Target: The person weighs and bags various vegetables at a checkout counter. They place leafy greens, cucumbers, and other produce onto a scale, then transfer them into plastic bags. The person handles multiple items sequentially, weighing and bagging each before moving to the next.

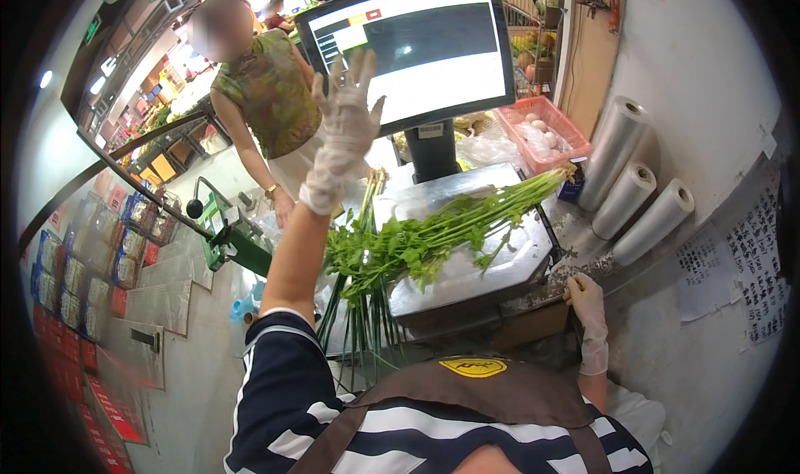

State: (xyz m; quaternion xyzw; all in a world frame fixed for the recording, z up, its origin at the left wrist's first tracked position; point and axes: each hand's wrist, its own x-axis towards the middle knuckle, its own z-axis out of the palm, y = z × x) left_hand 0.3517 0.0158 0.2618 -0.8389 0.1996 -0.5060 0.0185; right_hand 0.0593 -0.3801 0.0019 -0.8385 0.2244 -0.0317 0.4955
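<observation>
My left hand (350, 105), in a thin translucent glove, is raised with its fingers spread in front of the touchscreen monitor (437, 49) and holds nothing. Whether a fingertip touches the screen cannot be told. Gloved too, my right hand (585, 296) is low at the counter's right edge, its fingers curled and nothing visible in them. Between the hands, a bunch of leafy celery (462, 218) lies across the metal scale platform (437, 296), leaves to the left and root ends to the right. Long dark green stalks (362, 314) hang at the platform's left side, partly under the leaves.
Beyond the counter at the left stands a person (269, 99), one arm lowered. A green bag-sealing device (234, 236) is left of the scale. Behind it on the right are a pink basket (575, 149) with eggs and several plastic film rolls (625, 199). Handwritten sheets (706, 274) hang on the right wall.
</observation>
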